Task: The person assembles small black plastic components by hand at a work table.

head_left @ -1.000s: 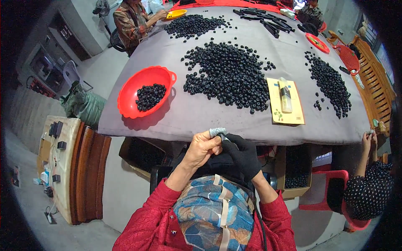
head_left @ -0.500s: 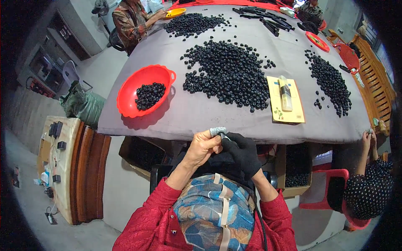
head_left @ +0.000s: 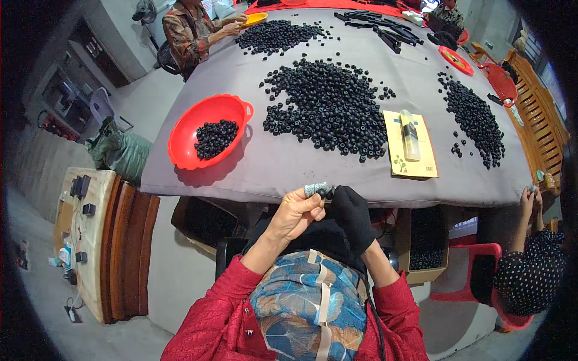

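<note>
Just off the table's near edge, my left hand (head_left: 295, 214) is bare except for a grey knitted sleeve (head_left: 316, 189) on its index finger. Its thumb and index finger pinch a small round black piece (head_left: 321, 194). Close at its right is my right hand (head_left: 352, 219) in a black glove, fingers curled shut; whatever they hold is hidden. A large heap of similar black pieces (head_left: 328, 105) lies beyond my hands. Left of that heap, a red plastic bowl (head_left: 183, 135) holds a smaller pile of them.
Right of the heap, a clear tube with a dark band (head_left: 410, 138) lies on a yellow booklet (head_left: 427, 162). More black piles lie farther off and to the right. Co-workers sit at the far left (head_left: 186, 36) and right (head_left: 530, 271). Cartons (head_left: 428, 274) stand below the grey-covered table (head_left: 241, 186).
My right hand has drawn slightly right, away from my left fingertips, and turned more closed. The black piece in my left fingers now shows. A far-left co-worker's hands have shifted at the yellow dish.
</note>
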A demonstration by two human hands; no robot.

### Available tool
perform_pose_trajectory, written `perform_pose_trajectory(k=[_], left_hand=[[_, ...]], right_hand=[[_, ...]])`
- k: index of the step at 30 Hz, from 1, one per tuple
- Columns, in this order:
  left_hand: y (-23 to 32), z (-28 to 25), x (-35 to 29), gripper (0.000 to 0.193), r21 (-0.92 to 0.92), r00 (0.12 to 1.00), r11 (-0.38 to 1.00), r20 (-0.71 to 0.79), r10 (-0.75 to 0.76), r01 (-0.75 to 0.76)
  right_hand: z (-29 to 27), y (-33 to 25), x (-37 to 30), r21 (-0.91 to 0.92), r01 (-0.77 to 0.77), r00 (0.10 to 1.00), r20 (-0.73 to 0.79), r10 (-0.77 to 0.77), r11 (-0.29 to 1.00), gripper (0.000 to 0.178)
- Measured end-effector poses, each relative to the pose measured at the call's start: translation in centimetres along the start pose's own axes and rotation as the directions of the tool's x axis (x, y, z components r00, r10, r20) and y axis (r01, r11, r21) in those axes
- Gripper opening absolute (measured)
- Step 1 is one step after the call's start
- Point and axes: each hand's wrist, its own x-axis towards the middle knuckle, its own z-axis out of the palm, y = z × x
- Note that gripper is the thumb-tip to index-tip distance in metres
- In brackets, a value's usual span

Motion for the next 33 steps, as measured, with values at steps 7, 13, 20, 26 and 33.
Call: perform_pose_trajectory(k=[7, 13, 20, 26, 33], left_hand=[[-0.2, -0.3, 0.1, 0.007, 0.013, 1.000, 1.000, 0.013, 0.002, -0.002], [-0.8, -0.5, 0.1, 0.008, 0.056, 0.998, 0.998, 0.052, -0.040, 0.038], [-0.9, -0.5, 0.1, 0.008, -0.007, 0.996, 0.997, 0.033, -0.082, 0.082], [-0.8, -0.4, 0.1, 0.008, -0.049, 0.994, 0.993, -0.012, -0.106, 0.105], [-0.6, 0.0, -0.1, 0.007, -0.031, 0.992, 0.994, -0.074, -0.105, 0.103]], right_hand=[[0.7, -2.2, 0.7, 0.357, -0.329, 0.925, -0.065, 0.375, 0.874, 0.016], [0.7, -1.3, 0.6, -0.023, -0.087, 0.996, 0.006, 0.087, 0.996, 0.019], [0.8, -0.9, 0.5, 0.077, -0.064, 0.994, -0.088, 0.071, 0.995, 0.020], [0.9, -1.4, 0.3, 0.163, -0.162, 0.980, -0.086, 0.178, 0.973, 0.021], [0.8, -0.7, 0.3, 0.116, -0.211, 0.973, -0.069, 0.220, 0.971, 0.021]])
